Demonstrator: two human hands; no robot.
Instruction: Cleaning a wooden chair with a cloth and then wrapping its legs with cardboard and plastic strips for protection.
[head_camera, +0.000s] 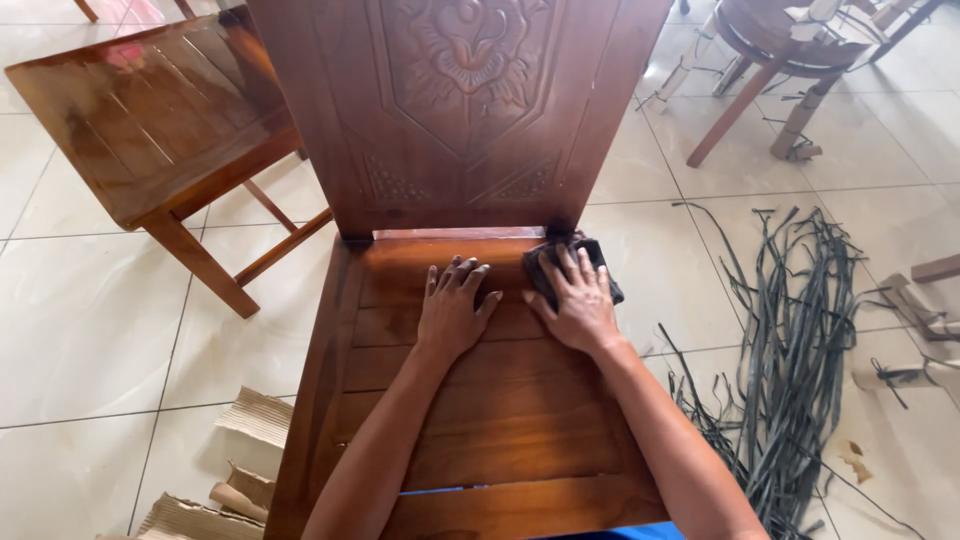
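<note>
A dark-stained wooden chair (500, 440) with a carved backrest (460, 90) stands in front of me. My left hand (452, 308) lies flat, fingers spread, on the slatted seat near the back. My right hand (575, 298) presses a dark cloth (600, 258) onto the seat at the back right corner, close to the backrest post. The cloth is partly hidden under my fingers.
A second wooden chair (150, 110) stands at the upper left. A heap of dark straps (795, 350) lies on the tiled floor at the right. Torn cardboard (240, 460) lies at the lower left. More furniture legs (760, 70) show at the upper right.
</note>
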